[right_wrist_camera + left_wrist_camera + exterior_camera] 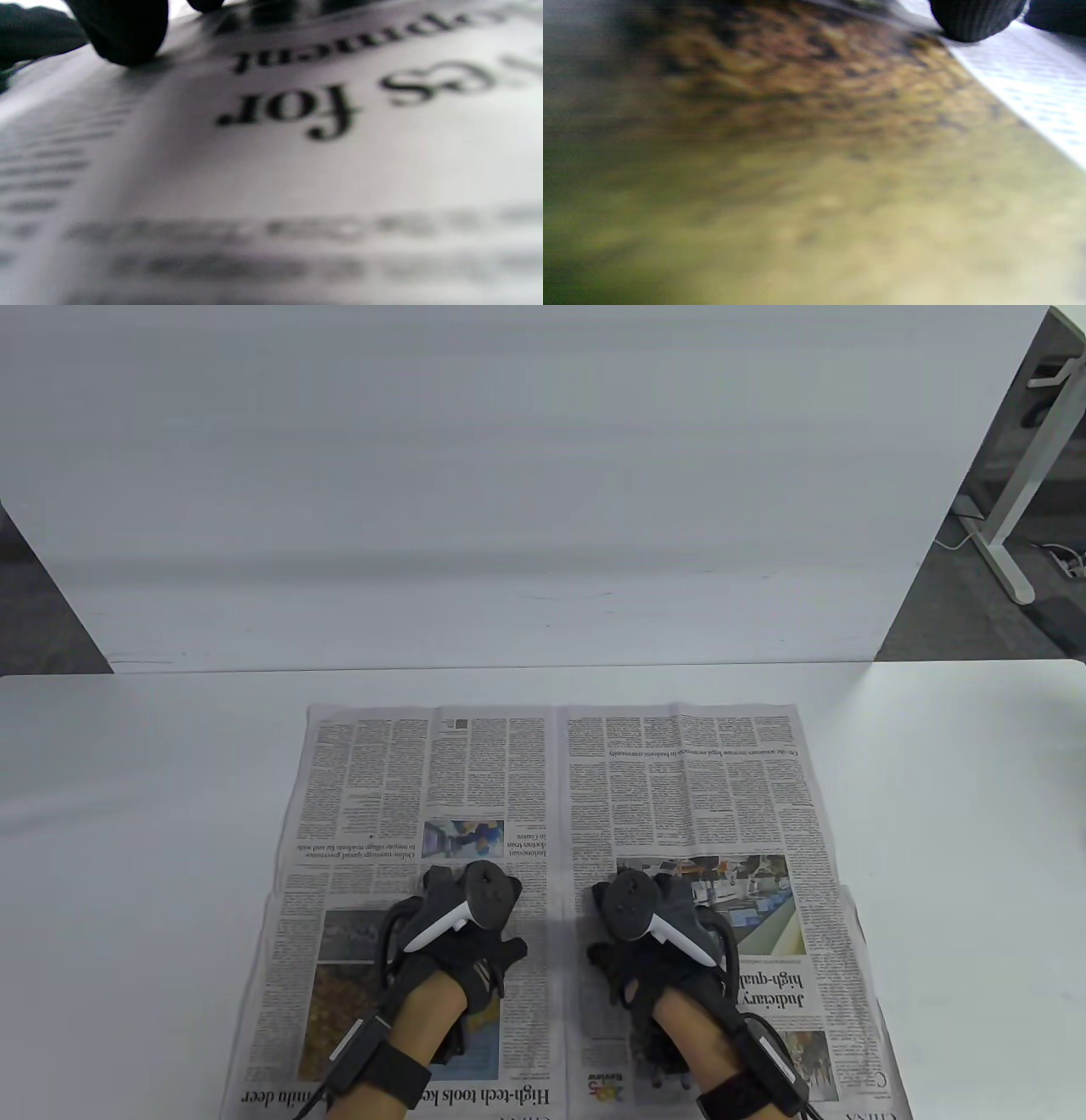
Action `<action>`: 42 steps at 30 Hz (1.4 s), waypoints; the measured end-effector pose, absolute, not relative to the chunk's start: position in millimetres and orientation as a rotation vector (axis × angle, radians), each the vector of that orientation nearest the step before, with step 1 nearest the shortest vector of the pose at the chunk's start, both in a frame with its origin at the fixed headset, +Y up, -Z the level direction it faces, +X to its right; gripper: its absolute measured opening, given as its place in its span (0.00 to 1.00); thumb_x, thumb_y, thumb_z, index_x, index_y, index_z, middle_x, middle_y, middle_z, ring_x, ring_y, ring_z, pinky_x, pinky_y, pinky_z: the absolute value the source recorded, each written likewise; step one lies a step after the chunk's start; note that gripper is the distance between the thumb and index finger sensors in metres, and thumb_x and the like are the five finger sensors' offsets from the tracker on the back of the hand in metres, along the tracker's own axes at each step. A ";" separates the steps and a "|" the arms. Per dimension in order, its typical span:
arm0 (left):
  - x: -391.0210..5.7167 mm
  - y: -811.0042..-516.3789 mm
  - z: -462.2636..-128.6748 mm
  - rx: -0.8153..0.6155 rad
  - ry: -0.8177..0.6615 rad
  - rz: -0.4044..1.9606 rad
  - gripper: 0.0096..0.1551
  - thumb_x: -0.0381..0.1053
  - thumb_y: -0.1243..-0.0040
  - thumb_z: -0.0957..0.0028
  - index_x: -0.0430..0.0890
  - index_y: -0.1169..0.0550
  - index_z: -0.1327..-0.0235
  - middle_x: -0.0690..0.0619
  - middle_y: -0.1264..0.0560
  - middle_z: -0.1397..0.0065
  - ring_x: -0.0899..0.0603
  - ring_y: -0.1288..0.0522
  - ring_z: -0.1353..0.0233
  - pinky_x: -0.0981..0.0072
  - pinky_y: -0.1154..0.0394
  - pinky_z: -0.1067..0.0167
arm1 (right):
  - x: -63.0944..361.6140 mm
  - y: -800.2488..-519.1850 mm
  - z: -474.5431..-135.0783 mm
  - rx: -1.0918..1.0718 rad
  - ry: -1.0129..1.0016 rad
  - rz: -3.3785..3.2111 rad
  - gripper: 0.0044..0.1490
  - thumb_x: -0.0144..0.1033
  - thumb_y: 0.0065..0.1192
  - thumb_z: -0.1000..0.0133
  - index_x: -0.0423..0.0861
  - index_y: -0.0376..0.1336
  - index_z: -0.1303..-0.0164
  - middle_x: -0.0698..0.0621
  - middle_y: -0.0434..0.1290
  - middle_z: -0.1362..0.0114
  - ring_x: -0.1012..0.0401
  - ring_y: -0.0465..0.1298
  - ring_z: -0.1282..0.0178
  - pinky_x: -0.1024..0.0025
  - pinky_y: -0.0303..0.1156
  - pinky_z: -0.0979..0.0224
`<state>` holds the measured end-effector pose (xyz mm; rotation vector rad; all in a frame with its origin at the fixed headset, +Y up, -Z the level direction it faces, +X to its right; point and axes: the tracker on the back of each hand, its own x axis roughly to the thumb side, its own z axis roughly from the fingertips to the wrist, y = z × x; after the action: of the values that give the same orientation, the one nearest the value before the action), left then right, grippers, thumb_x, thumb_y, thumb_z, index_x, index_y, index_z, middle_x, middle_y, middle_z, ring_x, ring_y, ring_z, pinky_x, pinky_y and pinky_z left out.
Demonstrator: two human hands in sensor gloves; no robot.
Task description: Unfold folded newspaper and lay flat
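Note:
The newspaper [679, 789] lies spread open on the white table [127, 814], two pages wide, its print upside down to me. My left hand [458, 933] rests palm down on the left page beside the centre fold. My right hand [645, 937] rests palm down on the right page, just across the fold. Neither hand grips anything. In the left wrist view a blurred brown-green photo of the paper [797, 169] fills the frame, with a fingertip [975, 19] touching it. In the right wrist view a fingertip [123, 29] presses on printed headline text [292, 112].
A white panel [509, 475] stands upright behind the table's far edge. A desk leg [1014, 509] and cables stand on the floor at the far right. Bare table surface lies left, right and beyond the paper.

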<state>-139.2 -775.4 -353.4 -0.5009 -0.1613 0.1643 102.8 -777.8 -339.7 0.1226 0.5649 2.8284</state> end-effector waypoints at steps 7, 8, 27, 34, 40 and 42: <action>-180.2 -777.5 -358.4 -0.487 -0.066 0.225 0.45 0.63 0.48 0.49 0.61 0.55 0.25 0.48 0.68 0.19 0.22 0.72 0.24 0.20 0.65 0.34 | 144.5 -780.9 -345.3 -0.031 0.529 2.812 0.47 0.58 0.56 0.47 0.58 0.42 0.21 0.48 0.36 0.13 0.40 0.33 0.17 0.24 0.37 0.31; -187.3 -777.6 -359.3 -0.485 -0.046 0.233 0.45 0.63 0.48 0.49 0.61 0.55 0.25 0.48 0.68 0.19 0.23 0.72 0.24 0.20 0.65 0.34 | 152.7 -781.0 -346.5 -0.065 0.526 2.806 0.47 0.58 0.56 0.47 0.58 0.42 0.21 0.48 0.36 0.13 0.40 0.33 0.18 0.24 0.37 0.31; -291.0 -780.8 -363.1 -0.429 0.308 0.381 0.45 0.63 0.48 0.49 0.60 0.56 0.25 0.50 0.70 0.20 0.27 0.76 0.24 0.25 0.70 0.33 | 267.6 -785.0 -350.1 -0.487 0.489 2.658 0.49 0.59 0.54 0.45 0.57 0.38 0.20 0.50 0.31 0.14 0.45 0.28 0.17 0.32 0.30 0.28; -303.2 -781.6 -360.5 -0.426 0.362 0.407 0.45 0.63 0.49 0.49 0.60 0.57 0.25 0.51 0.71 0.20 0.28 0.77 0.24 0.27 0.72 0.33 | 273.6 -785.1 -349.2 -0.518 0.482 2.647 0.49 0.59 0.53 0.45 0.56 0.38 0.20 0.50 0.31 0.14 0.46 0.28 0.17 0.32 0.31 0.28; -293.7 -773.0 -360.2 -0.369 0.350 0.305 0.45 0.61 0.49 0.48 0.58 0.57 0.25 0.48 0.71 0.20 0.25 0.73 0.23 0.26 0.69 0.31 | 261.6 -776.9 -347.4 -0.474 0.393 2.708 0.50 0.57 0.57 0.47 0.53 0.41 0.20 0.46 0.35 0.13 0.40 0.30 0.19 0.27 0.35 0.29; -279.5 -765.9 -361.2 -0.351 0.270 0.286 0.44 0.60 0.50 0.48 0.58 0.56 0.25 0.48 0.69 0.20 0.25 0.72 0.22 0.25 0.67 0.31 | 247.5 -768.6 -348.4 -0.395 0.349 2.743 0.49 0.57 0.56 0.47 0.53 0.42 0.20 0.46 0.36 0.13 0.39 0.32 0.18 0.27 0.36 0.29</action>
<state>-279.5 -765.9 -361.2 -0.3512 0.2699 0.2863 247.5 -768.6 -348.4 -0.3945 0.3490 2.7431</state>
